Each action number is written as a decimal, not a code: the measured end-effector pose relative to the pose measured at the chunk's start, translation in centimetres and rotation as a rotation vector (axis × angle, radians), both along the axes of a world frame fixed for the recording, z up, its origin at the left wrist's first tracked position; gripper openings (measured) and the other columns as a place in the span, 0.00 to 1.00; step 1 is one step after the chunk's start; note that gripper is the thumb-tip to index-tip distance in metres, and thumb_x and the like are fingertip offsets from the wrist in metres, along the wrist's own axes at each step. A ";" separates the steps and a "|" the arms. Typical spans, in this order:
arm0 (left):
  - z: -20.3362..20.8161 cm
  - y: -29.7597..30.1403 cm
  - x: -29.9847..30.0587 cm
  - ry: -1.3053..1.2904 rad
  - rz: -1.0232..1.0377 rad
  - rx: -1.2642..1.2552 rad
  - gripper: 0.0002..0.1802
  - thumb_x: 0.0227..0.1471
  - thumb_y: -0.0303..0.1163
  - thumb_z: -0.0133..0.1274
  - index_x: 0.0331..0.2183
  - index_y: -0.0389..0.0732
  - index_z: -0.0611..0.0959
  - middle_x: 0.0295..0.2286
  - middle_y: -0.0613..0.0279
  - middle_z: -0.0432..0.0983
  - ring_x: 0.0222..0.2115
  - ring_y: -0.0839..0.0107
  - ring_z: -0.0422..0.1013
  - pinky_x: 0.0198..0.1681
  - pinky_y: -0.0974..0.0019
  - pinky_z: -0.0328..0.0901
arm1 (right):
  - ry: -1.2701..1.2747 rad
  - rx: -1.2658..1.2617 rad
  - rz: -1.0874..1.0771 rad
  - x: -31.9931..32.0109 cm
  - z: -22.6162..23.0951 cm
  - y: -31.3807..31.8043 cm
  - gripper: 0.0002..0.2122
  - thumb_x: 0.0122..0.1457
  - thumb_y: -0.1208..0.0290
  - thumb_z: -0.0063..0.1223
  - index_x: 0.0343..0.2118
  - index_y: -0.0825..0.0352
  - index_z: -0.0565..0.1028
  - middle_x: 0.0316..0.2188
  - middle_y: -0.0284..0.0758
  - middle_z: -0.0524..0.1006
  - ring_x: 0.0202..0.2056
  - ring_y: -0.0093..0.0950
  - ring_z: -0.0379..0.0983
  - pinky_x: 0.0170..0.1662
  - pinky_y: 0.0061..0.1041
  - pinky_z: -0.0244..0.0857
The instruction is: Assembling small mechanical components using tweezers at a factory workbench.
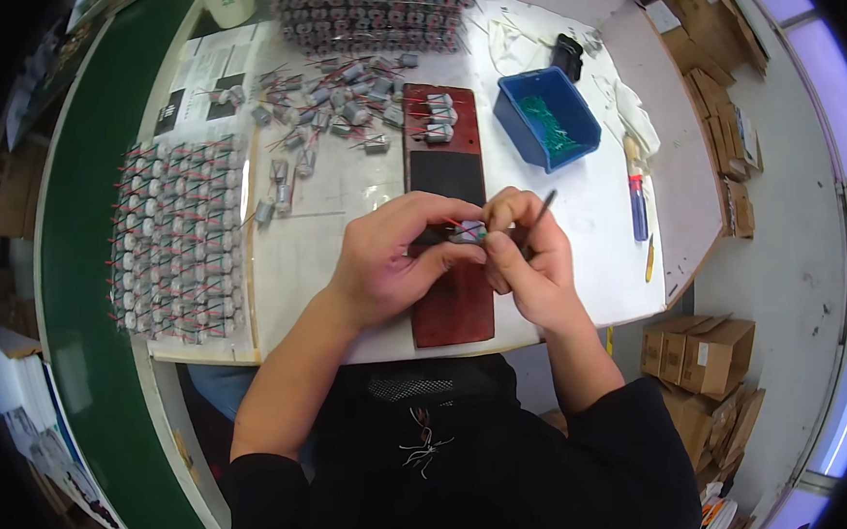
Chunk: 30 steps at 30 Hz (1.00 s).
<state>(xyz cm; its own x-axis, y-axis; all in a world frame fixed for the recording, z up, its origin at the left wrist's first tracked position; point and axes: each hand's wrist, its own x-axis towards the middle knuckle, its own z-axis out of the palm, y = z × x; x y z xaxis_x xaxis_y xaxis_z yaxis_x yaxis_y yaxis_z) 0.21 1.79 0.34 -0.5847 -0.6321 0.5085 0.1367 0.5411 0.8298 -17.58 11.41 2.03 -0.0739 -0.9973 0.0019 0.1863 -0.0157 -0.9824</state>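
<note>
A long, dark red rectangular board (453, 310) lies on the white-topped bench (577, 293), and a small silver-grey cylindrical motor with red wires (468, 231) is held up just above its middle. The left hand (381, 252) has its grip closed on that motor from the board's left side, thumb and forefinger pinching the body. The right hand (540, 262), over the board's right edge, has its grip nearly closed: thumb and fingertips meet at the motor's right end, where a bit of green shows, while a thin dark rod-shaped tool (545, 207) juts up from among the fingers; whether the fingertips also pinch the green bit I cannot tell. On the board's far part sits a short column of similar grey motors (440, 115), with a black rectangular patch (445, 177) on the near side of them. Left of the board's far end, loose grey motors with red leads (352, 113) lie scattered; farther left stands a clear plastic tray packed with motors in rows (178, 240). Right of the board's far end is a blue open-topped plastic bin (521, 125) containing thin green pieces (546, 127), and farther right lies a screwdriver with a red and blue handle (638, 210).
</note>
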 end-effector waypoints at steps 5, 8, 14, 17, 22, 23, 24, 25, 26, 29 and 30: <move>0.0 0.5 0.3 0.155 -0.154 0.436 0.17 0.52 0.21 0.66 0.45 0.34 0.82 0.38 0.57 0.83 0.38 0.71 0.81 0.41 0.69 0.76 | 0.393 -0.395 -0.037 -0.9 0.7 -1.2 0.07 0.62 0.80 0.58 0.40 0.70 0.73 0.31 0.30 0.73 0.22 0.15 0.62 0.25 0.18 0.58; 0.1 0.4 0.6 0.240 -0.272 0.632 0.24 0.56 0.26 0.66 0.53 0.34 0.76 0.37 0.58 0.83 0.37 0.76 0.79 0.41 0.72 0.75 | 0.577 -0.423 -0.019 -1.2 2.8 -1.5 0.08 0.57 0.84 0.61 0.40 0.71 0.78 0.32 0.33 0.76 0.23 0.16 0.64 0.25 0.17 0.58; 0.2 0.4 0.5 0.412 -0.341 0.763 0.36 0.57 0.28 0.65 0.61 0.37 0.66 0.34 0.59 0.81 0.33 0.75 0.79 0.40 0.74 0.73 | 0.831 -0.561 0.011 -1.3 4.9 -1.9 0.11 0.51 0.84 0.65 0.38 0.70 0.82 0.34 0.37 0.80 0.25 0.23 0.74 0.26 0.22 0.67; 0.3 0.4 0.5 0.396 -0.350 0.793 0.39 0.57 0.29 0.65 0.63 0.38 0.62 0.33 0.60 0.81 0.32 0.76 0.79 0.39 0.74 0.73 | 0.946 -0.621 0.012 -1.3 5.2 -2.1 0.12 0.48 0.84 0.66 0.38 0.70 0.82 0.33 0.36 0.80 0.25 0.25 0.76 0.25 0.23 0.68; 0.6 0.2 0.6 0.323 -0.325 0.808 0.28 0.62 0.34 0.60 0.58 0.37 0.69 0.31 0.61 0.81 0.29 0.75 0.79 0.33 0.74 0.72 | 1.174 -0.728 0.042 -1.7 5.8 -2.4 0.14 0.45 0.84 0.67 0.37 0.68 0.82 0.31 0.35 0.80 0.22 0.27 0.76 0.23 0.23 0.67; 0.6 0.1 0.6 0.298 -0.329 0.819 0.25 0.64 0.36 0.58 0.56 0.37 0.71 0.30 0.61 0.81 0.28 0.75 0.79 0.32 0.74 0.72 | 1.218 -0.744 0.050 -1.7 5.8 -2.5 0.14 0.45 0.83 0.68 0.37 0.68 0.81 0.31 0.34 0.80 0.21 0.27 0.76 0.22 0.24 0.67; 0.5 0.0 0.6 0.273 -0.333 0.828 0.22 0.65 0.38 0.57 0.54 0.37 0.73 0.29 0.61 0.81 0.27 0.75 0.78 0.30 0.74 0.72 | 1.215 -0.745 0.046 -1.7 5.7 -2.5 0.14 0.45 0.83 0.68 0.37 0.68 0.81 0.31 0.34 0.80 0.21 0.27 0.76 0.22 0.24 0.67; 0.5 -0.2 0.6 0.269 -0.331 0.825 0.22 0.65 0.38 0.57 0.54 0.37 0.73 0.29 0.61 0.81 0.27 0.75 0.78 0.30 0.74 0.72 | 1.189 -0.725 0.072 -1.8 5.5 -2.7 0.13 0.46 0.83 0.68 0.37 0.68 0.81 0.31 0.34 0.80 0.21 0.27 0.76 0.22 0.23 0.67; 0.3 -0.3 0.6 0.261 -0.328 0.880 0.20 0.66 0.39 0.55 0.52 0.37 0.74 0.29 0.61 0.81 0.26 0.75 0.79 0.29 0.73 0.72 | 1.162 -0.705 0.097 -1.8 5.3 -2.8 0.13 0.46 0.82 0.68 0.37 0.67 0.81 0.31 0.34 0.80 0.21 0.27 0.76 0.22 0.23 0.67; 0.2 -0.5 0.4 0.240 -0.320 0.987 0.18 0.68 0.42 0.51 0.48 0.37 0.77 0.27 0.60 0.81 0.24 0.73 0.79 0.27 0.73 0.72 | 1.113 -0.654 0.103 -1.5 5.2 -2.8 0.12 0.47 0.81 0.68 0.37 0.67 0.80 0.31 0.34 0.80 0.21 0.26 0.75 0.22 0.22 0.66; 0.3 -0.6 0.4 0.221 -0.329 1.032 0.18 0.69 0.42 0.50 0.47 0.37 0.77 0.27 0.60 0.81 0.24 0.73 0.79 0.26 0.72 0.72 | 1.092 -0.619 0.088 -1.3 5.1 -2.7 0.12 0.48 0.81 0.68 0.36 0.67 0.80 0.30 0.34 0.80 0.21 0.26 0.75 0.21 0.22 0.66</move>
<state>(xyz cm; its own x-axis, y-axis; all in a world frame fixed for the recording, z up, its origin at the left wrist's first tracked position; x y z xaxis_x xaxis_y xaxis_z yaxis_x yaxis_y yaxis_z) 0.66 1.18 0.67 -0.7634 -0.6431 -0.0599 0.3478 -0.4875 0.8009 -18.83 8.70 7.14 0.3276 -0.8090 0.4881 -0.6939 -0.5566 -0.4567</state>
